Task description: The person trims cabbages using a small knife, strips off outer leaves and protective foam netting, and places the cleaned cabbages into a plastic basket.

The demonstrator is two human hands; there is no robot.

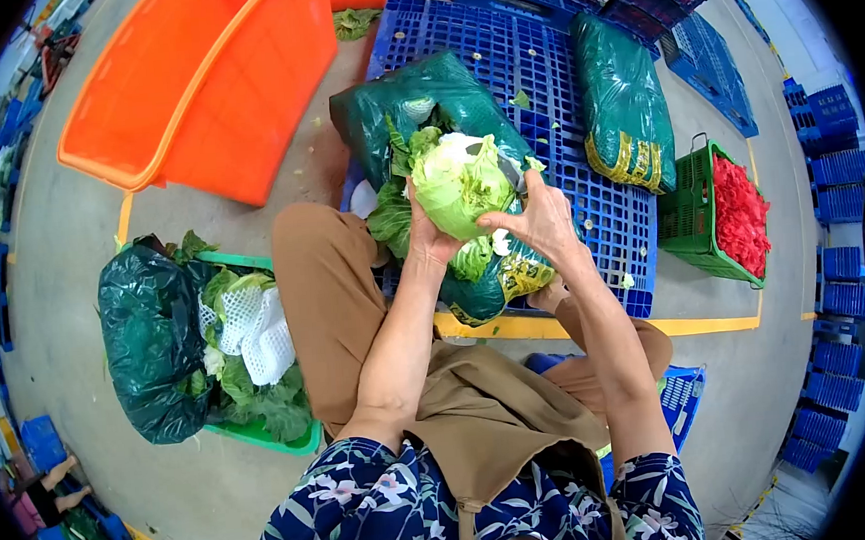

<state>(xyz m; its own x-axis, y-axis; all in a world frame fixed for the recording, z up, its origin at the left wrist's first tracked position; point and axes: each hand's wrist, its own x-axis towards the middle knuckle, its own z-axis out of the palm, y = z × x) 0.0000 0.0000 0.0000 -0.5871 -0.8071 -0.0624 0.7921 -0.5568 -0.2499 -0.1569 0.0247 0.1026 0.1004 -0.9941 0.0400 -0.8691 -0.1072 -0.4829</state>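
Observation:
A pale green cabbage [460, 190] sits in my left hand [432, 232], whose fingers cup its left side and underside. On the other side, my right hand [546, 220] presses its thumb against the cabbage, with its fingers curved up by a small piece of leaf [534, 164]. Below and behind the cabbage lies an opened dark green plastic bag [445, 83] with more heads and loose leaves showing at its mouth. Darker outer leaves [389, 220] hang to the left of the cabbage. The bag's lower part, with yellow print, lies between my knees.
A blue pallet [607, 248] holds a full green bag [626, 96]. A green crate [689, 210] with red material [740, 213] stands right. At left are an orange bin [241, 113] and a green basket [309, 441] with leaves, white foam nets [259, 332] and a dark bag [147, 340].

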